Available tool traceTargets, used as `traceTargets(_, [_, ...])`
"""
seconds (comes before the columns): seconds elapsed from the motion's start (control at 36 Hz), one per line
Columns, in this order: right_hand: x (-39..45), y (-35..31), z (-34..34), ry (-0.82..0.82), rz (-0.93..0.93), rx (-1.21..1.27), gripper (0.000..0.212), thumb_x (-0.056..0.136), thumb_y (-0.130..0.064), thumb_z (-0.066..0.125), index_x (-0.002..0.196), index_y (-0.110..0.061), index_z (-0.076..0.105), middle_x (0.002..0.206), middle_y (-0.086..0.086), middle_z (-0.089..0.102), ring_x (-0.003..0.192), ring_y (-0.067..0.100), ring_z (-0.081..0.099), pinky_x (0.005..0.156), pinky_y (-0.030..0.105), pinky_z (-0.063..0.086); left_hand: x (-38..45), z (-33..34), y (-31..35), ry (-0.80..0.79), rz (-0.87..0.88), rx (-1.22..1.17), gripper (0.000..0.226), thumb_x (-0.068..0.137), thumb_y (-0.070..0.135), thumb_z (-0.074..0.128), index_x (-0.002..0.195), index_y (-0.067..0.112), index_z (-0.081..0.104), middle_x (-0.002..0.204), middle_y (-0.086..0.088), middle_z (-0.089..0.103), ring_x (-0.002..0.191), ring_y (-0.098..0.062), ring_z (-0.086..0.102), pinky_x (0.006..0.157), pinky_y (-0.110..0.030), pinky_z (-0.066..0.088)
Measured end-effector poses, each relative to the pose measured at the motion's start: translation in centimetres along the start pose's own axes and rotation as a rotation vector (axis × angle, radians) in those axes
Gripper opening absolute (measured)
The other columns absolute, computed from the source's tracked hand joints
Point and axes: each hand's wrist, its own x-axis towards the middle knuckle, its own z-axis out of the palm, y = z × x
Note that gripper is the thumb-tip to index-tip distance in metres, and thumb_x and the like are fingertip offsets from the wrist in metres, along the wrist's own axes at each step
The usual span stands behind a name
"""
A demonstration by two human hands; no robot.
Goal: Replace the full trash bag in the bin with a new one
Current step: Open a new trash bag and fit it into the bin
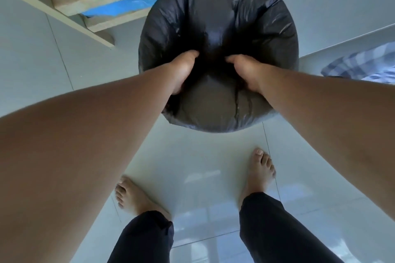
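Pale glossy floor tiles [201, 168] fill the lower part of my view, and nearest to me, at six o'clock, two bare feet stand apart on them below dark trouser legs, squared up to the work. I read that stance as bracing for a reach down.

Moving outward, both forearms run toward twelve o'clock and meet at the bin. My left hand [183, 70] and right hand [245, 72] are sunk into the middle of the black trash bag [218, 17], just beside each other. The fingers curl down out of sight into the plastic, so I cannot tell whether they are clenched on it or only pressing. My guess is they are pushing a fresh liner down into the hollow so it seats, since the film is already folded out over the rim all the way round.

The bin [268, 115] itself is almost wholly hidden; only a sliver of grey shows at five o'clock of the bag. The dark well between the hands shows nothing of what lies inside.

Farther off, at eleven o'clock, a light wooden frame [70, 2] holds blue packaging, its label cut off. At three o'clock a blue checked cloth [363, 62] is cropped by the edge.
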Motion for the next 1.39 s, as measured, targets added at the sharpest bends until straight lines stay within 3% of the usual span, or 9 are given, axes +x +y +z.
traceTargets(0.22, [1.1,-0.1,0.8,0.088,-0.047,-0.010,0.058,0.097,-0.052,0.044,0.141,-0.013,0.048,0.138,0.011,0.055,0.124,0.028,0.054,0.105,0.035,0.043,9.5,0.7,-2.1,0.184,-0.020,0.000,0.130,0.035,0.102,0.037,0.144,0.031,0.042,0.149,-0.005,0.046,0.136,-0.031,0.044,0.113,-0.050,0.029])
traceTargets(0.47, [-0.2,0.0,-0.2,0.117,-0.019,0.056,0.075,0.082,-0.072,0.047,0.136,-0.020,0.054,0.133,0.009,0.059,0.122,0.031,0.055,0.108,0.046,0.041,-2.3,1.1,-2.6,0.029,0.307,0.934,0.052,0.087,0.048,0.061,0.131,0.020,0.057,0.131,-0.011,0.061,0.120,-0.030,0.056,0.096,-0.030,0.043])
traceTargets(0.67, [0.0,-0.3,-0.4,0.097,0.078,0.190,0.097,0.067,-0.087,0.047,0.142,-0.024,0.047,0.144,0.008,0.050,0.130,0.032,0.046,0.112,0.048,0.033,-1.2,1.2,-5.5,-0.163,0.172,1.437,0.089,0.074,0.075,0.039,0.152,0.039,0.018,0.162,0.001,0.020,0.147,-0.029,0.020,0.117,-0.051,0.020])
traceTargets(0.78, [-0.3,-0.1,-0.2,0.100,0.009,0.106,0.061,0.093,-0.058,0.045,0.138,-0.018,0.051,0.133,0.008,0.057,0.121,0.029,0.054,0.106,0.041,0.041,-2.0,1.7,-4.8,-0.098,0.130,1.319,0.072,0.083,0.064,0.045,0.142,0.023,0.044,0.144,-0.010,0.049,0.129,-0.032,0.047,0.104,-0.044,0.039])
traceTargets(0.86, [-1.1,0.4,0.0,0.101,-0.039,-0.033,0.030,0.099,-0.032,0.045,0.106,-0.011,0.065,0.095,0.007,0.063,0.090,0.026,0.060,0.073,0.029,0.046,-2.2,1.8,-2.8,0.189,0.334,1.125,0.049,0.087,0.049,0.048,0.114,0.012,0.065,0.115,-0.013,0.066,0.098,-0.032,0.062,0.077,-0.034,0.049])
traceTargets(0.92, [-1.0,1.2,0.3,0.100,-0.110,-0.267,0.030,0.098,-0.017,0.043,0.114,-0.003,0.064,0.114,0.016,0.065,0.111,0.033,0.059,0.078,0.031,0.046,-1.9,1.7,-1.0,0.294,0.423,1.025,0.038,0.090,0.033,0.047,0.114,0.011,0.066,0.117,-0.015,0.067,0.105,-0.034,0.062,0.083,-0.035,0.051])
traceTargets(1.03, [-1.6,3.1,0.6,0.064,-0.204,-0.741,0.036,0.089,-0.012,0.049,0.121,-0.001,0.063,0.127,0.022,0.062,0.121,0.036,0.056,0.096,0.032,0.045,-1.6,1.7,2.1,0.187,0.370,1.006,0.068,0.094,0.007,0.041,0.155,0.027,0.019,0.146,-0.018,0.045,0.128,-0.037,0.049,0.102,-0.034,0.041])
traceTargets(1.17, [-2.7,4.7,0.8,-0.054,-0.265,-1.088,0.052,0.083,-0.033,0.043,0.124,-0.007,0.060,0.131,0.019,0.060,0.122,0.035,0.055,0.102,0.038,0.046,-1.1,1.4,3.0,0.152,0.323,1.201,0.079,0.097,0.006,0.039,0.155,0.032,-0.007,0.151,-0.023,0.034,0.127,-0.039,0.047,0.105,-0.037,0.037])
traceTargets(1.39, [-8.1,2.7,-2.0,0.307,-0.821,-0.858,0.040,0.089,-0.017,0.049,0.126,-0.014,0.062,0.125,0.008,0.061,0.119,0.028,0.052,0.101,0.038,0.045,-6.3,-1.6,1.1,0.286,0.945,0.892,0.029,0.093,0.017,0.049,0.113,0.017,0.070,0.104,-0.003,0.072,0.092,-0.013,0.066,0.086,-0.022,0.050])
